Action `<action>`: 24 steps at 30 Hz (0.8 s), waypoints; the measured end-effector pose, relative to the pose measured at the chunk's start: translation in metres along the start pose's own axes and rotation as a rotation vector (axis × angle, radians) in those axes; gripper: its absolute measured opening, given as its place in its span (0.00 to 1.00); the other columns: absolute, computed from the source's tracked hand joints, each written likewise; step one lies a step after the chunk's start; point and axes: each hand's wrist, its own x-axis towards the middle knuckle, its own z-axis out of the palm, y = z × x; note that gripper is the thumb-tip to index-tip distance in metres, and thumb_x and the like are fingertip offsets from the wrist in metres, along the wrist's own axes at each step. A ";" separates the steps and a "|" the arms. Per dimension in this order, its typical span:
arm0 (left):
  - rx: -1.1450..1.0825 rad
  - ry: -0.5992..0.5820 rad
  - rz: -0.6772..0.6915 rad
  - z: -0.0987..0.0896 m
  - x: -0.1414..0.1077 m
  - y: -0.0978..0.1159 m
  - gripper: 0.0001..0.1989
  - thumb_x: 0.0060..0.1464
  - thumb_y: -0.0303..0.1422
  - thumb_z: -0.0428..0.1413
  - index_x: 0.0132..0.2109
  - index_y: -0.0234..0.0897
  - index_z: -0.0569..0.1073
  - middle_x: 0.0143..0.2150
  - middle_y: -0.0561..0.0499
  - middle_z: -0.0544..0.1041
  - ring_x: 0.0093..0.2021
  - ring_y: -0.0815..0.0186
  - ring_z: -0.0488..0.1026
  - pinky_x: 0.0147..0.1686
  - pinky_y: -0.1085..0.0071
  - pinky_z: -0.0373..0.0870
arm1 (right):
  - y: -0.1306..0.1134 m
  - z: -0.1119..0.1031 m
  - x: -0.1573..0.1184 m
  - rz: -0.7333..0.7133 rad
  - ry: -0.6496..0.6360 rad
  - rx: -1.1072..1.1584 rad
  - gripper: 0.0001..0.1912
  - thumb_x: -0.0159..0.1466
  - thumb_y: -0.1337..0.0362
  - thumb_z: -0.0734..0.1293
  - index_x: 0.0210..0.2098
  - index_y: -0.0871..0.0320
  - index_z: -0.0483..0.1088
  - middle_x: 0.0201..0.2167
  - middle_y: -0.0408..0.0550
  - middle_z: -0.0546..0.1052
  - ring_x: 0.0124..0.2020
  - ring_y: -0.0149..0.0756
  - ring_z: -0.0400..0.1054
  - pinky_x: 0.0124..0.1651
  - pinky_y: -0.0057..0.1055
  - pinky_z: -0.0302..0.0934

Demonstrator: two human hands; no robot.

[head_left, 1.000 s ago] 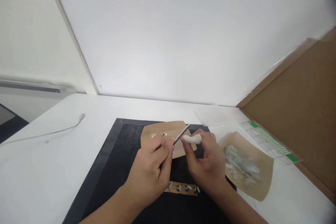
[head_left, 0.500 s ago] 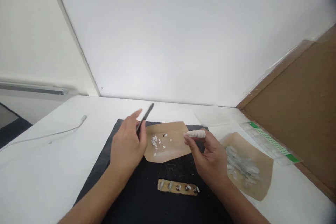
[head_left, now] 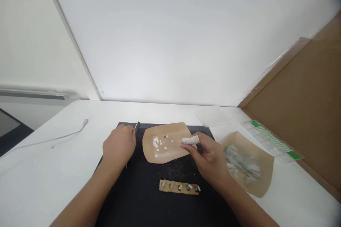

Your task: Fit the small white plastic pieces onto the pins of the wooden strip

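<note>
Since the earlier frame, the left hand [head_left: 119, 145] has shifted left, to the far left corner of the black mat [head_left: 144, 205], its fingers curled round a slim dark tool [head_left: 136, 126]. Around the mat spreads a white table [head_left: 39, 170]; well to its right stands a brown panel [head_left: 298, 110]. Just right of the mat, a paper tray holding pale, translucent pieces [head_left: 242, 163] is partly blocked by the right forearm. On the mat's far half, a second paper tray [head_left: 170, 127] holds small white bits [head_left: 155, 142]; the right hand [head_left: 183, 143] covers its right end, thumb and sheathed forefinger close together, anything between them unclear. Beyond the right-hand tray from the mat lies a clear case [head_left: 271, 141]. Nearer on the mat sits a studded wooden strip [head_left: 184, 188].
</note>
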 end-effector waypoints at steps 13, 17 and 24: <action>-0.743 0.115 0.717 -0.006 -0.031 0.040 0.12 0.71 0.33 0.54 0.41 0.39 0.81 0.38 0.48 0.79 0.42 0.60 0.72 0.44 0.63 0.68 | -0.008 -0.002 -0.004 -0.046 -0.032 -0.069 0.06 0.69 0.61 0.74 0.35 0.52 0.76 0.31 0.42 0.78 0.34 0.37 0.72 0.38 0.32 0.65; -0.913 -0.048 0.762 -0.001 -0.045 0.052 0.09 0.69 0.31 0.56 0.44 0.42 0.82 0.41 0.48 0.81 0.44 0.60 0.73 0.49 0.62 0.71 | -0.011 -0.004 -0.006 -0.048 -0.032 -0.079 0.07 0.70 0.59 0.73 0.35 0.53 0.76 0.31 0.43 0.78 0.34 0.37 0.72 0.38 0.33 0.65; -0.999 -0.086 0.681 0.005 -0.051 0.056 0.10 0.69 0.33 0.57 0.46 0.45 0.84 0.41 0.48 0.82 0.44 0.61 0.76 0.43 0.66 0.74 | -0.011 -0.007 -0.004 -0.085 -0.010 -0.091 0.09 0.71 0.60 0.71 0.34 0.54 0.75 0.30 0.43 0.77 0.33 0.38 0.70 0.37 0.34 0.64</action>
